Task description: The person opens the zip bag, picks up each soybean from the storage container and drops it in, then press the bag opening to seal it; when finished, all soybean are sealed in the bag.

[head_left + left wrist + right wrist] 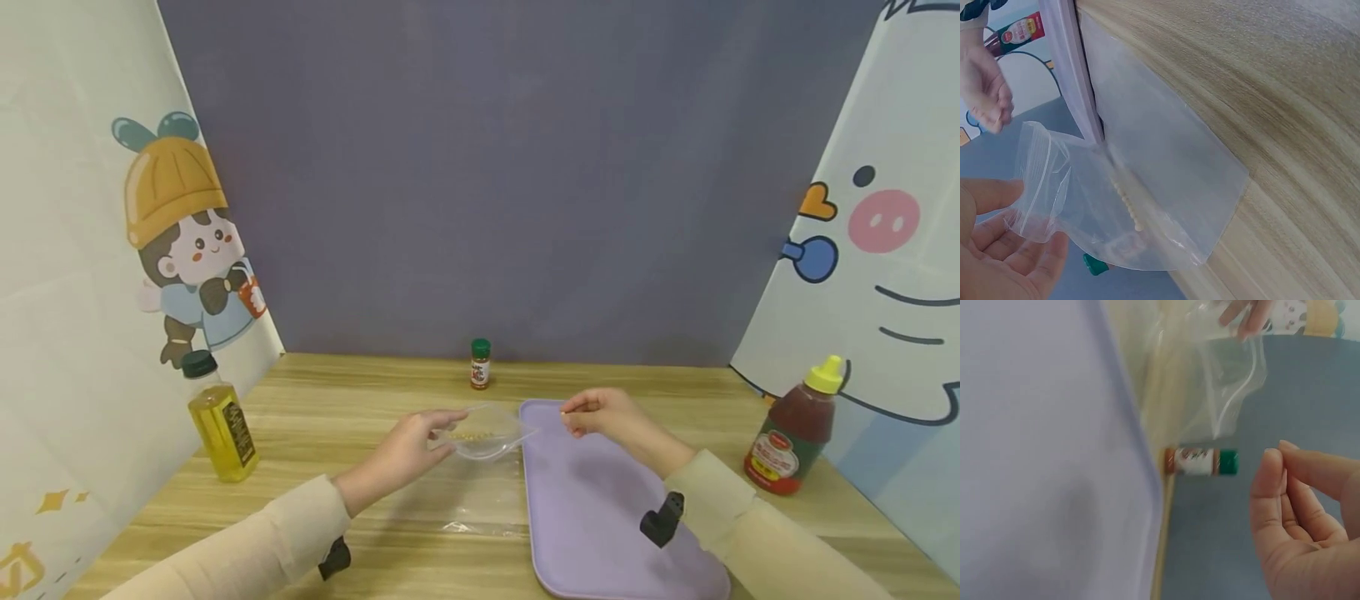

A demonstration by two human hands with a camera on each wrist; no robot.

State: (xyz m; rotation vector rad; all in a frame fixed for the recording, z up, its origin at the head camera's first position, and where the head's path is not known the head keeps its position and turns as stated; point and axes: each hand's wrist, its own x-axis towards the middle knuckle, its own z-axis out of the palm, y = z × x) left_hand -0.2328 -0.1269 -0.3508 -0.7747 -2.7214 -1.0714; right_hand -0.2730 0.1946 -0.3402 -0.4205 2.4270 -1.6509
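My left hand (412, 446) holds the rim of a clear zip-lock bag (1079, 187), thumb on one side and fingers on the other. The bag's mouth gapes toward the right, and a row of small pale yellow kernels (1125, 203) lies inside it. The lower part of the bag rests on the wooden table. My right hand (607, 421) is raised above the far end of a lilac tray (592, 508), apart from the bag. Its thumb and index fingertips meet in a pinch (1279, 449); a tiny pale kernel seems to show there in the head view, largely hidden.
A small green-capped spice jar (480, 365) stands at the back of the wooden table (360, 383). An oil bottle (222, 425) is at the left, and a red sauce bottle with a yellow cap (791, 433) at the right. A grey backdrop (480, 183) rises behind.
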